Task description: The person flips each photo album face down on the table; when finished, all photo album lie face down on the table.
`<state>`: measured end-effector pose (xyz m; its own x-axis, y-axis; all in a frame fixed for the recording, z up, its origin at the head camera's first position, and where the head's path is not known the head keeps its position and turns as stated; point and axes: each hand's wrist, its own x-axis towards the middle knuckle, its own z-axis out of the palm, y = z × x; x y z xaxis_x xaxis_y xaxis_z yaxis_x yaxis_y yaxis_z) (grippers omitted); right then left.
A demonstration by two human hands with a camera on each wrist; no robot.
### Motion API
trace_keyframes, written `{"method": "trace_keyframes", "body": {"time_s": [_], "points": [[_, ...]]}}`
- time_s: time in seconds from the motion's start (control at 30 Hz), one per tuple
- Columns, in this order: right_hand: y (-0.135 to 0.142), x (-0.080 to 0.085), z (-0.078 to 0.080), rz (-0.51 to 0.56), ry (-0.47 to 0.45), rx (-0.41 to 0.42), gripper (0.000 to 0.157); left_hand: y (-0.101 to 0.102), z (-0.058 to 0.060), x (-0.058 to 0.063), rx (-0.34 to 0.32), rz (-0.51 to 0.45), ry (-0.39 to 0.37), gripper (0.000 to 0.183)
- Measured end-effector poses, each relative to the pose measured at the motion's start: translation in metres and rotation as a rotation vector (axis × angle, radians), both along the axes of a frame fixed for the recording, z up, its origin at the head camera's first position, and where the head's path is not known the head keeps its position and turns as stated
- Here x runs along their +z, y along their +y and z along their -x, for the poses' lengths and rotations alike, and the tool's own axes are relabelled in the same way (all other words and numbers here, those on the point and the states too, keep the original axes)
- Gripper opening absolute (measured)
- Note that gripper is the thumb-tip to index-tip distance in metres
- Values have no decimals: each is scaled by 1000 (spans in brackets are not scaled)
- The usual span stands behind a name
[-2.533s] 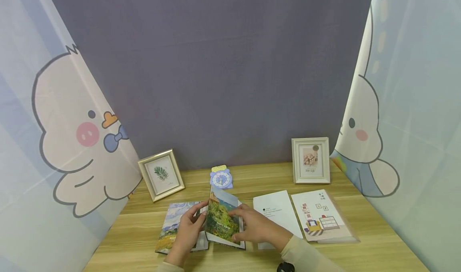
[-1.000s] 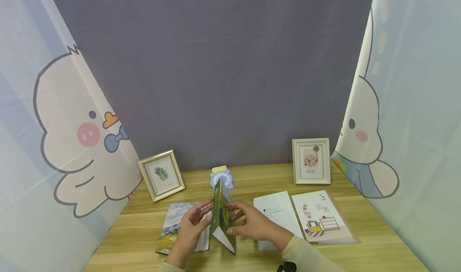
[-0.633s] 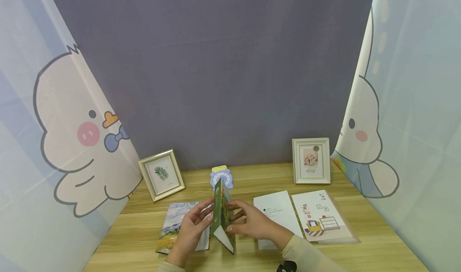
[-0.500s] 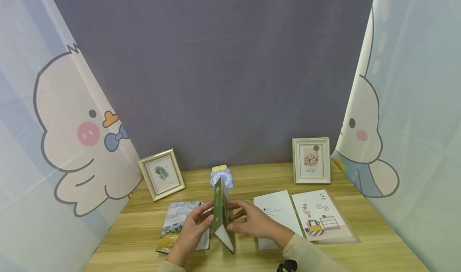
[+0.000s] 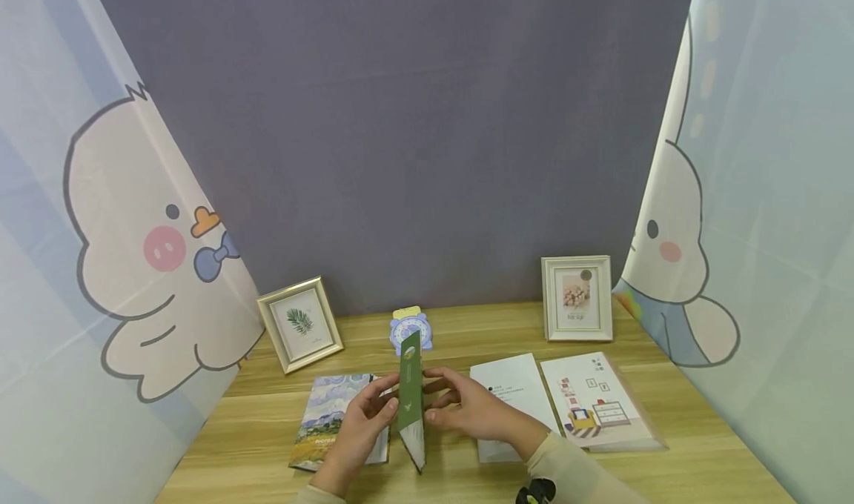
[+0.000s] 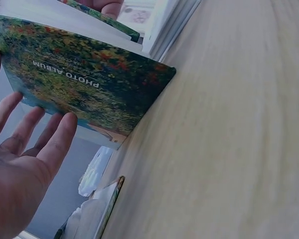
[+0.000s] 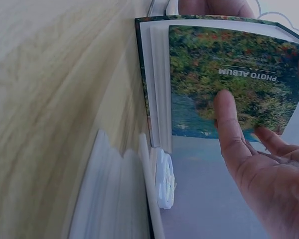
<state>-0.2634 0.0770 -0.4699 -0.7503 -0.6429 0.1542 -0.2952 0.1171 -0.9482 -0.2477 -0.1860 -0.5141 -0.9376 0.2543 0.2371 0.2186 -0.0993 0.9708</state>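
A green-spined photo album [image 5: 411,385] stands up between my two hands, spine uppermost, its covers slightly splayed and white pages showing at the near end. My left hand [image 5: 362,419] touches the cover on its side with fingertips and thumb, as the left wrist view shows over the printed cover [image 6: 84,74]. On the opposite cover [image 7: 239,74] lie the fingertips of my right hand [image 5: 470,408], index finger extended. Neither hand's fingers wrap round the album. To the left lies a second photo album [image 5: 327,415] with a painted landscape cover, partly hidden by my left hand.
White papers or booklets [image 5: 514,393] and an illustrated booklet [image 5: 600,404] lie on the right. At the back stand a gold picture frame [image 5: 300,325], a small purple clock-shaped item [image 5: 400,330] and a white picture frame [image 5: 577,298]. All rest on the wooden table [image 5: 480,315].
The photo album has turned from leaning with its cover facing up to standing with its spine up. Its covers have come closer together, and both hands have shifted slightly right with it.
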Motion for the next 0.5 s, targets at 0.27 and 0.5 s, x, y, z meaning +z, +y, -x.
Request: {"method": "trace_keyframes", "body": {"time_s": [0.27,0.5], "points": [[10,2,0,89,-119,31,65,0,2,-2,-112,22,46,51],[14,-1,2,100,-125,21,66,1,2,-4,-155,69,44,53]]}}
